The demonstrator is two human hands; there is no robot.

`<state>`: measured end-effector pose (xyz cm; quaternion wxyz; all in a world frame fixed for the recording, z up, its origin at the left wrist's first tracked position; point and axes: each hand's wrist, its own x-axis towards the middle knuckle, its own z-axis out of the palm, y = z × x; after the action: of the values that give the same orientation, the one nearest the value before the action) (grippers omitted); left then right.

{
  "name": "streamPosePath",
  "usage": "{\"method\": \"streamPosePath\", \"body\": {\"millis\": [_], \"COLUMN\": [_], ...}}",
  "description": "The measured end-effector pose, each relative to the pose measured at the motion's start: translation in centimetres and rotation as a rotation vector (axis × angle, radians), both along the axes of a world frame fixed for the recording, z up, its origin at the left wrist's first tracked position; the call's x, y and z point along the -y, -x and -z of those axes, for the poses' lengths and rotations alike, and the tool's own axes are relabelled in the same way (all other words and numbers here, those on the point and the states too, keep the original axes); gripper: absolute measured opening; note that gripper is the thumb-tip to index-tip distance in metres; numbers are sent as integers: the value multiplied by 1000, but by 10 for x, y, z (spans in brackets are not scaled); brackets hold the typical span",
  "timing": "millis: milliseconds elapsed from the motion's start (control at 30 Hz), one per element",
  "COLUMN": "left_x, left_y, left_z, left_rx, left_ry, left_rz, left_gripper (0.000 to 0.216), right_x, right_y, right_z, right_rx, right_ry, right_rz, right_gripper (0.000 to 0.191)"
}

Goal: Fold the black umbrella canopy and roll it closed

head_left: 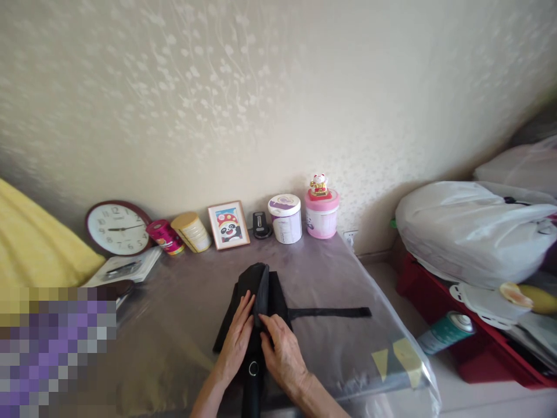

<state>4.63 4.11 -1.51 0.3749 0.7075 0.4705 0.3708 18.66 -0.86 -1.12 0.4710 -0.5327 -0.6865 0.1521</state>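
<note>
Head view forward and down, over table (pixel 331 273) toward wall (pixel 348 87)

A folded black fabric umbrella (pixel 251 280) fills the middle of a grey, plastic-covered tabletop (pixel 183 313), its flat black strap (pixel 333 312) jutting right. Room to pass lies behind it and to its left; a round, dark-red-rimmed clock (pixel 117 229) and pink-lidded tub (pixel 322 222) obstruct the wall side.

There are two hands (pixel 237 339) (pixel 284 353), one umbrella (pixel 261 290), one clock (pixel 117 229), one figurine (pixel 319 185) and one frame (pixel 228 225).
</note>
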Motion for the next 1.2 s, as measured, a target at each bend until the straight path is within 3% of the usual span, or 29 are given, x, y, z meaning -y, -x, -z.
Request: {"method": "streamPosePath", "body": {"millis": [367, 500, 667, 733, 800, 867, 1000, 1200], "left_x": [3, 2, 1, 2, 3, 5, 5, 0], "left_y": [1, 2, 1, -1, -5, -11, -21, -24], "left_z": [-2, -7, -7, -6, -6, -4, 3, 24], "left_rx": [163, 194, 223, 224, 226, 235, 259, 283], "left_ry": [25, 159, 184, 200, 216, 206, 128, 65], "left_rz": [52, -7, -34, -50, -71, -102, -174, -228], "left_gripper": [51, 50, 55, 58, 58, 58, 58, 57], "right_x": [-1, 0, 1, -7, -21, -38, -66, -86], "right_y": [-3, 0, -2, -7, -14, -18, -10, 12], "right_z": [-19, -28, -39, -36, -26, -11, 8, -3], "right_rx": [16, 19, -26, -97, -142, -82, 95, 250], "right_ry": [-3, -34, -23, 20, 30, -6, 67, 214], "right_rz": [-81, -178, -314, -252, -94, 12, 6, 48], "right_gripper": [24, 24, 18, 18, 22, 28, 41, 57]}}
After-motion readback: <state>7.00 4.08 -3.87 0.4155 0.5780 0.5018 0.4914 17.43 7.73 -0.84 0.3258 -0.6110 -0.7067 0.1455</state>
